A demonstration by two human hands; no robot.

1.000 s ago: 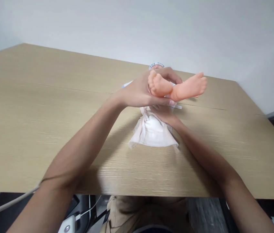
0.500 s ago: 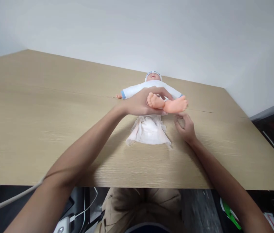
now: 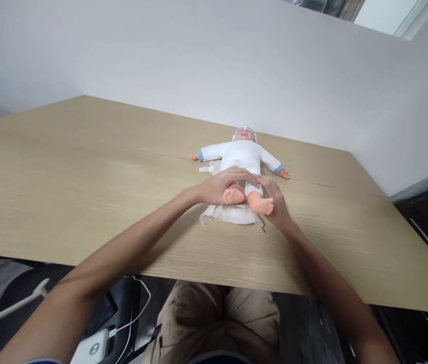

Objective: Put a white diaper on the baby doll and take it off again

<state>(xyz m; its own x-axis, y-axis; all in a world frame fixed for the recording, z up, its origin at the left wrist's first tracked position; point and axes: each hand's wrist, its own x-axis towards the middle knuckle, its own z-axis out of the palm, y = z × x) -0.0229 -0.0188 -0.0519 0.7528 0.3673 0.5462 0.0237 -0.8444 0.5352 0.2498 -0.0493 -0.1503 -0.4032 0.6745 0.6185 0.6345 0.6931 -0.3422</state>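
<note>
A baby doll (image 3: 241, 151) in a white suit with blue cuffs and a patterned headband lies on its back, feet toward me. My left hand (image 3: 219, 187) curves over the legs on the left side, fingers stretched across them and thumb below, around one leg. From the right, my right hand (image 3: 279, 205) is closed about the other leg, its fingertips meeting the left ones. Both bare feet poke out between my hands. Beneath the doll a white diaper (image 3: 232, 215) lies spread out, one end toward me and a tab showing by the waist. My hands hide part of the legs and the diaper's middle.
The wooden table (image 3: 85, 172) meets a pale wall (image 3: 160, 65) behind the doll. Below the front edge at left are a black chair (image 3: 123, 303), a white device (image 3: 91, 349) with a cable, and a pale rod (image 3: 9, 308).
The doll's legs came down from their raised position onto the diaper. My left hand lowered with them, and my right hand moved from beside the diaper onto a leg. The view tilted up.
</note>
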